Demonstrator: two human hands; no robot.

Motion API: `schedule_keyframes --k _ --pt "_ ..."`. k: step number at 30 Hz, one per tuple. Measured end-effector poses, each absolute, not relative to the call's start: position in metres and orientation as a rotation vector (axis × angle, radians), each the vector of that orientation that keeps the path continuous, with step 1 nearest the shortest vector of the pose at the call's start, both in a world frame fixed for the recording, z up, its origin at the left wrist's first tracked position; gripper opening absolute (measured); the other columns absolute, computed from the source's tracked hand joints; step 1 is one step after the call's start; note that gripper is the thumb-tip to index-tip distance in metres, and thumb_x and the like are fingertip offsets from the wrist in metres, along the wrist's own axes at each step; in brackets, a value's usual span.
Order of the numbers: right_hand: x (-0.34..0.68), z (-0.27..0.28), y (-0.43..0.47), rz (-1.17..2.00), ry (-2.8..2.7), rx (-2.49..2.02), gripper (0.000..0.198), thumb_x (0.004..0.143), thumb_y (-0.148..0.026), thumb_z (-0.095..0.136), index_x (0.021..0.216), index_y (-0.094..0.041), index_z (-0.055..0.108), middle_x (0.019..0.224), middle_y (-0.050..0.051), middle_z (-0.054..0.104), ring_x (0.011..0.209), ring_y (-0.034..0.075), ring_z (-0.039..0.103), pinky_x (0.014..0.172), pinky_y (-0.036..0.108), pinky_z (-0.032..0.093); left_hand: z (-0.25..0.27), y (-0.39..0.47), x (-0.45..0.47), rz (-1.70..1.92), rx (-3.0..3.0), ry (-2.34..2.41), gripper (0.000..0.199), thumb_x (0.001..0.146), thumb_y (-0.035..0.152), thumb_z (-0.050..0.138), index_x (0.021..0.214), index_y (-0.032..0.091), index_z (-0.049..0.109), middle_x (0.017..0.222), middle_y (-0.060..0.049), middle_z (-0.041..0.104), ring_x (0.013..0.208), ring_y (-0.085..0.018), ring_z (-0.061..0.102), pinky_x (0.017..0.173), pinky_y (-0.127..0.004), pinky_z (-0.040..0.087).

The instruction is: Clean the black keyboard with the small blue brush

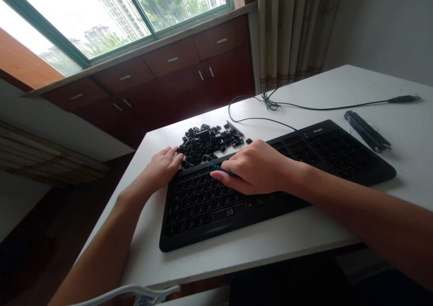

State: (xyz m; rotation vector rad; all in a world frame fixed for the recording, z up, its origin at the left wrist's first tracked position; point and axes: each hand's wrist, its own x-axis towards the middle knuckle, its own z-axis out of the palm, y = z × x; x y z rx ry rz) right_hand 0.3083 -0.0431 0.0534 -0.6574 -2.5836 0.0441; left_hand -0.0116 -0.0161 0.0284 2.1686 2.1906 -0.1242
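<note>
Black keyboard [199,197]; white tabletop strip [297,229] between it and near edge

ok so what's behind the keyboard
Past the far edge of the keyboard lie a heap of black keycaps and the cable, on the white table. The right hand covers part of that edge, hiding what is there.

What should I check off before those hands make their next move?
1. USB plug disconnected: ok, it lies loose on the table.
2. Wired keyboard resting on the table: ok.
3. Slim blue tool gripped: ok, in the right hand.
4. Left hand clear of the keycap pile: not ok, its fingers are at the edge.
5. Tool tip touching the keyboard: cannot tell.
</note>
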Motion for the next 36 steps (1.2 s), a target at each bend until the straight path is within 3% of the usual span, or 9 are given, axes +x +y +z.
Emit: schedule_keyframes --k 10,15,25,36 --pt "0.3079 0.0524 -0.0417 0.026 -2.438 -0.625 0.060 0.105 -0.045 0.023 0.070 -0.017 0.063 0.055 -0.002 0.056 0.047 0.009 0.040 0.052 0.028 0.015 0.0278 -0.0163 -0.0110 -0.106 2.169 2.202 0.074 0.093 0.052 0.021 0.146 0.004 0.041 0.152 -0.020 0.045 0.145 -0.033 0.033 0.118 -0.046 0.027" --pt "0.3072 0.0499 -0.0397 -0.031 -2.434 -0.696 0.060 0.106 -0.045 0.022 0.072 -0.016 0.063 0.059 0.000 0.061 0.050 0.010 0.046 0.052 0.028 0.016 0.0282 -0.0165 -0.0100 -0.134 2.158 2.197 0.078 0.093 0.052 0.019 0.147 0.000 0.038 0.153 -0.023 0.041 0.147 -0.032 0.030 0.120 -0.042 0.023" --pt "0.3056 0.0511 -0.0399 -0.060 -2.361 -0.733 0.056 0.104 -0.050 0.030 0.071 -0.017 0.061 0.055 -0.002 0.059 0.047 0.008 0.049 0.050 0.027 0.015 0.0290 -0.0164 -0.0089 -0.184 2.193 2.249 0.072 0.094 0.048 0.020 0.146 0.002 0.041 0.152 -0.020 0.046 0.145 -0.030 0.035 0.118 -0.041 0.029" --pt "0.3049 0.0501 -0.0390 0.051 -2.313 -0.617 0.043 0.103 -0.049 0.041 0.087 -0.018 0.067 0.071 -0.004 0.069 0.060 0.006 0.060 0.053 0.023 0.026 0.0240 -0.0140 -0.0165 -0.174 2.206 2.192 0.076 0.094 0.053 0.017 0.147 0.003 0.039 0.153 -0.019 0.044 0.147 -0.031 0.031 0.119 -0.044 0.027"
